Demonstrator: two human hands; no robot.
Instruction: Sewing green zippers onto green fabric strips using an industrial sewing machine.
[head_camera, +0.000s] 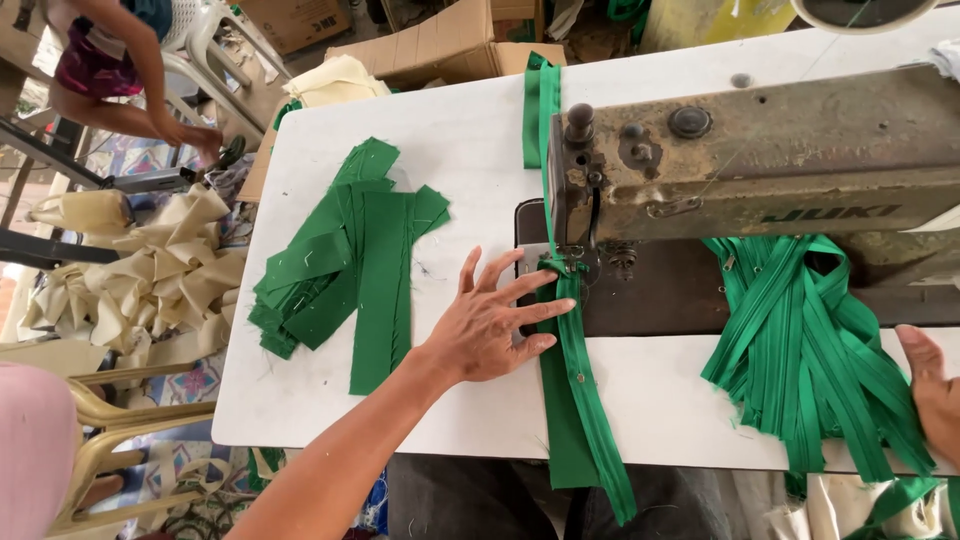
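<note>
The left hand is laid flat and open, fingers spread, on the white tabletop, its fingertips pressing the green zipper strip that runs under the presser foot of the old sewing machine and hangs over the near edge. With the fingertips so near the needle, just ahead of them, a finger could be caught if the strip were fed while the hand rides forward. Light, flat pressure may also let the strip skew, so that a crooked seam is sewn. The right hand is seen only partly at the frame edge, open and beside the heap of green zippers; loose ends there could be dragged under the machine arm. Beyond the left hand's outer side, the stacked green fabric pieces lie well apart.
</note>
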